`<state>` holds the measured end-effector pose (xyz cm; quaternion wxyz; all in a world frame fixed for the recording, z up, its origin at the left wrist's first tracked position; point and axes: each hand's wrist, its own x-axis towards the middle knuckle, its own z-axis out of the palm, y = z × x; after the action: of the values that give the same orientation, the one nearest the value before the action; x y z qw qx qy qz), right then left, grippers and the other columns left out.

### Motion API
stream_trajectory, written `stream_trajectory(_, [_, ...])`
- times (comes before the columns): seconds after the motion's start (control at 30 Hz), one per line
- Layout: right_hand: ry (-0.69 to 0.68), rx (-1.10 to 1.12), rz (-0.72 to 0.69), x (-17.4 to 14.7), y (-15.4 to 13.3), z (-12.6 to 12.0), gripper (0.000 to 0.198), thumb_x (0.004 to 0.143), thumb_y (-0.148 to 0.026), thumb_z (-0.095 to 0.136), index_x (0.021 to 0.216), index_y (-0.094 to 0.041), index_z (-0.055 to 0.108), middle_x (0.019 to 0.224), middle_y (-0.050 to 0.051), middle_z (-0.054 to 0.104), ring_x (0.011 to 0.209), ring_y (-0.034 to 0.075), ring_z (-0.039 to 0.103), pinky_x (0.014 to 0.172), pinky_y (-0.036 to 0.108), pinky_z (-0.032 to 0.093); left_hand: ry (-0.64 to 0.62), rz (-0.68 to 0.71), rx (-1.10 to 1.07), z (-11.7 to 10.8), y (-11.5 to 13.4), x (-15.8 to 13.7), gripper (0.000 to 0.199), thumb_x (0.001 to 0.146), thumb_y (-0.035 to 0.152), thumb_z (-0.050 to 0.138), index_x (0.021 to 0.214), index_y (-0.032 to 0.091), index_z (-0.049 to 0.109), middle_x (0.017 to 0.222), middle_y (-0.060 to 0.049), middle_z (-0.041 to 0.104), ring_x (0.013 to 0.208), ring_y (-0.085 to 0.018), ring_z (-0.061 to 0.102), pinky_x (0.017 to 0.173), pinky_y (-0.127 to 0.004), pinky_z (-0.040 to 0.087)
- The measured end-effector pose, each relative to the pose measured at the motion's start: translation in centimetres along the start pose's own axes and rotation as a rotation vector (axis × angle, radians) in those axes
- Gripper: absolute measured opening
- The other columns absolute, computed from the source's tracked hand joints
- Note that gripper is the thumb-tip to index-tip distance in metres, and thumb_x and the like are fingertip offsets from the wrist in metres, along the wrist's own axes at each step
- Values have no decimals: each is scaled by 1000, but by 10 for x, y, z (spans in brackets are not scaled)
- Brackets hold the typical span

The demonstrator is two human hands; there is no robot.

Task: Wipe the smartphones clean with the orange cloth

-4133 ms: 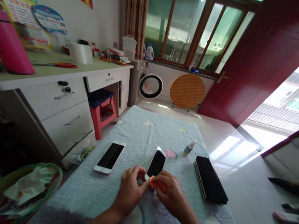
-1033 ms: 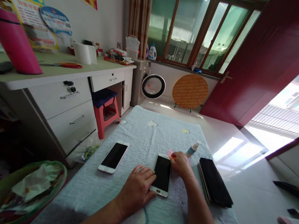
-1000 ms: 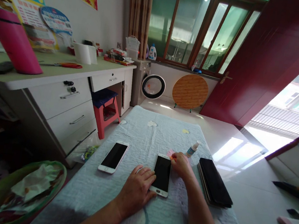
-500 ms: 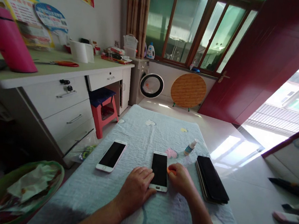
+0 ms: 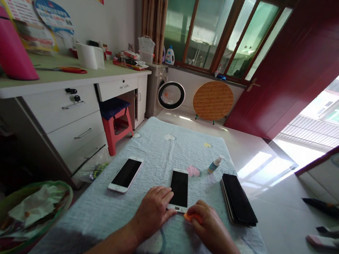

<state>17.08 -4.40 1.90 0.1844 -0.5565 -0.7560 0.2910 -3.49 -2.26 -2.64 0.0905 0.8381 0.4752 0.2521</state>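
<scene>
A white-framed smartphone [image 5: 179, 188] with a dark screen lies flat on the pale blue cloth cover [image 5: 168, 156]. My left hand [image 5: 154, 208] grips its lower left edge, fingertips on the side and thumb by the bottom end. Pinched in my right hand [image 5: 205, 221] is a small orange cloth [image 5: 192, 217], mostly covered by the fingers, at the phone's lower right corner. Left of these lies a second white smartphone [image 5: 126, 174], screen up. On the right is a stack of dark phones or tablets [image 5: 239, 200]; how many cannot be made out. A small spray bottle [image 5: 215, 164] stands behind it.
Along the left runs a desk [image 5: 101, 77] with a pink flask [image 5: 10, 45] and orange-handled scissors [image 5: 70, 70]. Below it are a red stool [image 5: 116, 124] and a green-rimmed basket [image 5: 68, 197] of crumpled paper. A round folded tabletop [image 5: 213, 100] leans at the back wall.
My right hand with the orange cloth has slid down the phone's right side toward me, to its lower corner. My left hand stays on the phone's left edge.
</scene>
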Motion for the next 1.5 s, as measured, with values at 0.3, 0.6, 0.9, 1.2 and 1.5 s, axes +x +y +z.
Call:
stream_trajectory(0.3, [-12, -37, -122, 8, 3, 10, 20, 85, -8, 52, 79, -19, 67, 85, 1, 56, 76, 11, 55, 70, 21, 40, 32, -14, -248, 6, -20, 2, 29, 89, 10, 50, 109, 21, 69, 123, -6, 66, 117, -23, 59, 104, -43, 46])
stream_trajectory(0.6, [82, -272, -252, 20, -4, 42, 17, 88, -7, 53, 78, -17, 62, 84, 2, 57, 73, 13, 54, 66, 22, 40, -62, -106, -319, 2, -19, 4, 29, 86, 13, 56, 108, 22, 72, 124, -5, 66, 116, -21, 60, 103, -36, 46])
stream_trajectory(0.9, [128, -227, -405, 30, -19, 62, 16, 89, -7, 53, 93, -20, 63, 97, 2, 61, 88, 14, 56, 76, 22, 42, -92, -104, -402, -11, -14, 6, 31, 85, 20, 55, 109, 24, 73, 125, -5, 66, 116, -22, 60, 102, -34, 46])
stream_trajectory(1.2, [116, -466, -217, 14, -7, 45, 19, 86, -5, 55, 81, -21, 64, 85, 2, 61, 76, 15, 54, 62, 24, 35, -65, -53, -281, 0, -21, 5, 29, 87, 13, 57, 110, 22, 72, 124, -4, 66, 114, -20, 62, 102, -35, 49])
stream_trajectory(1.5, [143, -327, -282, 8, -12, 37, 23, 84, -2, 50, 83, -20, 64, 84, 2, 60, 76, 13, 54, 66, 22, 37, -68, -42, -271, 0, -22, 3, 30, 87, 12, 57, 111, 22, 72, 125, -5, 66, 115, -20, 62, 101, -34, 49])
